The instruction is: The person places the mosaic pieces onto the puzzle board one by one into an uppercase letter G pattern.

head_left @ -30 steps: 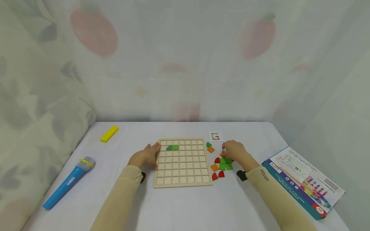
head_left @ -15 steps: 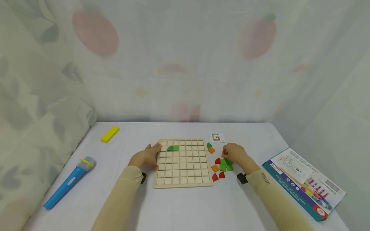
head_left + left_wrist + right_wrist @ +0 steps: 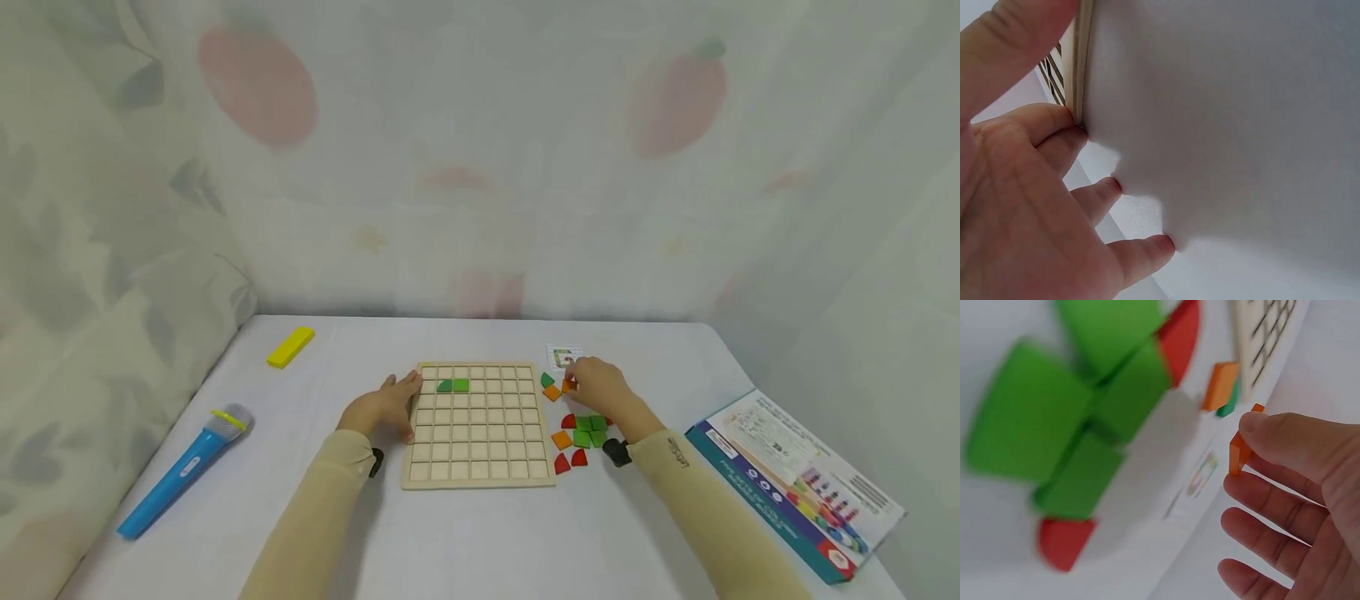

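On the table (image 3: pixel 480 542), left to right: microphone (image 3: pixel 183 472), block (image 3: pixel 291 347) behind it, board (image 3: pixel 480 433), tiles (image 3: pixel 582 438) with card (image 3: pixel 561 357) behind, then box (image 3: pixel 795 483).

Box (image 3: pixel 797 486): side panel lettering appears to begin "FIVE SETS OF COLUMN"; remaining print too small to read. Right sleeve (image 3: pixel 705 508): lettering begins "Lets"; remainder illegible. Card (image 3: pixel 561 355): coloured-block figure resembling the letter G, partly covered. Microphone (image 3: pixel 183 473): label illegible.

White-covered table (image 3: pixel 480 542). Left side: yellow block (image 3: pixel 291 347) toward back, blue microphone (image 3: pixel 176 477) nearer front. Centre: wooden grid board (image 3: pixel 480 433). Just right of board: printed card (image 3: pixel 558 357), loose green tiles (image 3: pixel 582 438), orange tiles (image 3: pixel 562 440), red tiles (image 3: pixel 579 457). Far right: printed box (image 3: pixel 795 487).
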`<state>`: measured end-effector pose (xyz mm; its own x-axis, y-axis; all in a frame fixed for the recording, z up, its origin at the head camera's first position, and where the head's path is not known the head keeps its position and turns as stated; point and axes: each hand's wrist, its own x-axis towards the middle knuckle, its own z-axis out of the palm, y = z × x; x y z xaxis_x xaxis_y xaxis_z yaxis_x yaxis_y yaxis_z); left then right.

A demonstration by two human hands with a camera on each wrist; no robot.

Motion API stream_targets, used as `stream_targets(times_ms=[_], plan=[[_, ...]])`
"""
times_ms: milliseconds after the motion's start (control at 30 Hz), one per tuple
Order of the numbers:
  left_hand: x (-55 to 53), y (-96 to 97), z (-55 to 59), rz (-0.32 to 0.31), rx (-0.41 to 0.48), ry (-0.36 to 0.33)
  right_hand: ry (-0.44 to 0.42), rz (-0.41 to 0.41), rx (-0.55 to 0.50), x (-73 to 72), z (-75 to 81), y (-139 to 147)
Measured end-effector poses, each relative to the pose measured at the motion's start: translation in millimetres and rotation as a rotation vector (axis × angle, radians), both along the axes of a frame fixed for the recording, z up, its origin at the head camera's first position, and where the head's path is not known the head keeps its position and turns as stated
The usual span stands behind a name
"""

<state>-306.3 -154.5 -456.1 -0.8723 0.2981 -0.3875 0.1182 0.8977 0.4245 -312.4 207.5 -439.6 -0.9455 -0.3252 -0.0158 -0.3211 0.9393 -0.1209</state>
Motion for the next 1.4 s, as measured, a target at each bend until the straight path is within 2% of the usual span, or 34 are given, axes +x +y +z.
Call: stream_targets(times_ms=[100,300,567,700,867,1100,1400], plan=[[0.9,1.4,0.2,0.012,0.005,-0.004,0.034,0.041,-0.014,-4.0,4.0,-12],[1.8,4.4,0.6,0.01,0.005,-0.005,0.041,0.097,-0.022,-12.9,8.6,-43],[1.3,8.1,-1.8,0.003,0.014,-0.005,0.064,0.184,-0.019,-19.1,2.3,-85],[3.9,11.1,0.1,-0.004,0.015,-0.001,0.059,0.195,-0.005,-18.7,-1.6,-101],[6.5,14.6,2.8,-0.017,0.03,0.009,0.05,0.192,0.016,-19.2,-6.2,-111],[4.4,14.0,1.6,-0.022,0.043,0.007,0.032,0.191,0.065,-20.7,-7.9,-120],[6.8,10.3,1.9,-0.014,0.029,-0.009,0.007,0.212,0.007,-18.7,-9.6,-127]])
